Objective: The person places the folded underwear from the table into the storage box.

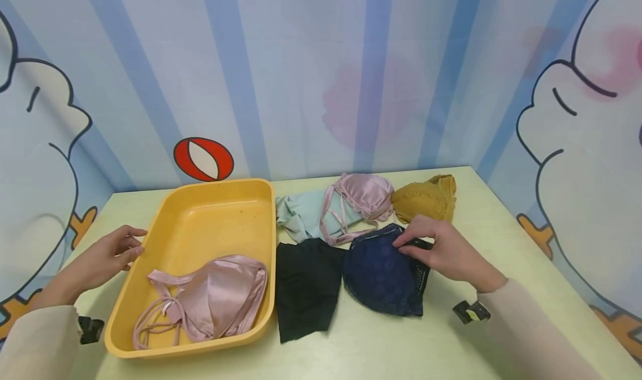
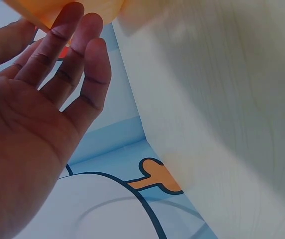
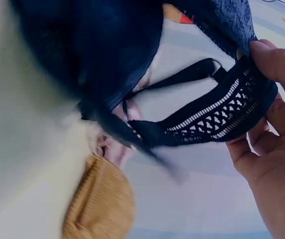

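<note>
My right hand (image 1: 448, 252) pinches the upper edge of a navy lace bra (image 1: 376, 274) between thumb and fingers. In the right wrist view the openwork black band (image 3: 217, 112) of this bra runs from my fingertips. My left hand (image 1: 107, 257) is at the left rim of a yellow tray (image 1: 273, 235), fingers loosely bent; the left wrist view shows the fingertips against the tray's side. A pink satin bra (image 1: 220, 296) with thin straps lies inside the tray, near its front.
Black folded cloth (image 1: 306, 288) lies between the tray and the navy bra. Behind are a mint-green garment (image 1: 306, 213), a second pink bra (image 1: 366, 193) and a mustard bra (image 1: 423, 199). A printed fabric wall (image 1: 311, 90) stands along the back of the table (image 1: 376, 352).
</note>
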Demonstrator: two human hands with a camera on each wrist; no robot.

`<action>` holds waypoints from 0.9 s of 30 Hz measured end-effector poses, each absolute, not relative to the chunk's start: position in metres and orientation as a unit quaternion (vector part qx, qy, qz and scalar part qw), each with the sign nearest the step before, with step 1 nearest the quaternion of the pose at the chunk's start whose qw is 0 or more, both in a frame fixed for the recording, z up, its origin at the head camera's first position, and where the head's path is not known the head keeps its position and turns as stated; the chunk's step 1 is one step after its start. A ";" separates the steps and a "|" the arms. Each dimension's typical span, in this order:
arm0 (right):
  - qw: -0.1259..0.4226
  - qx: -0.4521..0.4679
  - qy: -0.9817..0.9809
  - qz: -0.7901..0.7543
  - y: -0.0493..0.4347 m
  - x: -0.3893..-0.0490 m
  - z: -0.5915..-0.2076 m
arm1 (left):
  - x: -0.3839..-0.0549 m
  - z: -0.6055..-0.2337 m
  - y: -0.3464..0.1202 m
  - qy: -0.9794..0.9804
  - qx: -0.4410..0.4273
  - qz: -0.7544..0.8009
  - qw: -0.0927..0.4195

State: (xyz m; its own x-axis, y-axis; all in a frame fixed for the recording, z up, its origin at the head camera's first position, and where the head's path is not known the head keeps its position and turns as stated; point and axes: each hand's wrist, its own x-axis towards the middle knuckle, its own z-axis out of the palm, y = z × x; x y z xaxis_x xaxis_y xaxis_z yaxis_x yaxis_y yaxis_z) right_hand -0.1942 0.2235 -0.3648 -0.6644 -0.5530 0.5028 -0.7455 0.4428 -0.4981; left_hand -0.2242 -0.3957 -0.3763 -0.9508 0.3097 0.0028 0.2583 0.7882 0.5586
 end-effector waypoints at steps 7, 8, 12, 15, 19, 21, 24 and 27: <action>0.173 0.366 -0.856 0.321 0.233 -0.196 -0.340 | -0.224 -0.376 -0.395 0.946 0.149 0.285 0.042; 0.177 0.364 -0.858 0.315 0.234 -0.196 -0.336 | -0.224 -0.376 -0.395 0.946 0.149 0.284 0.043; 0.198 0.360 -0.863 0.294 0.236 -0.197 -0.321 | -0.223 -0.375 -0.395 0.945 0.150 0.287 0.046; 0.211 0.363 -0.862 0.284 0.235 -0.198 -0.309 | -0.223 -0.375 -0.396 0.946 0.149 0.284 0.045; 0.221 0.373 -0.856 0.282 0.233 -0.200 -0.297 | -0.223 -0.375 -0.396 0.945 0.146 0.288 0.046; 0.226 0.377 -0.853 0.283 0.231 -0.201 -0.292 | -0.223 -0.375 -0.395 0.945 0.144 0.290 0.048; 0.229 0.385 -0.846 0.288 0.229 -0.203 -0.285 | -0.223 -0.375 -0.394 0.945 0.142 0.289 0.049; 0.234 0.389 -0.842 0.291 0.226 -0.204 -0.276 | -0.223 -0.375 -0.394 0.946 0.141 0.287 0.048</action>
State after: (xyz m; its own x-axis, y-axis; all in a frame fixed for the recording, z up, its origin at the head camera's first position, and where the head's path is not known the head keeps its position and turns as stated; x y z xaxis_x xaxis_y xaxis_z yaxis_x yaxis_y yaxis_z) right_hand -0.2036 0.2259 -0.2761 -0.5874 -0.5192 0.6207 -0.7917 0.5277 -0.3078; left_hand -0.2234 -0.3937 -0.3752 -0.9558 0.2938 -0.0091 0.2392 0.7954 0.5569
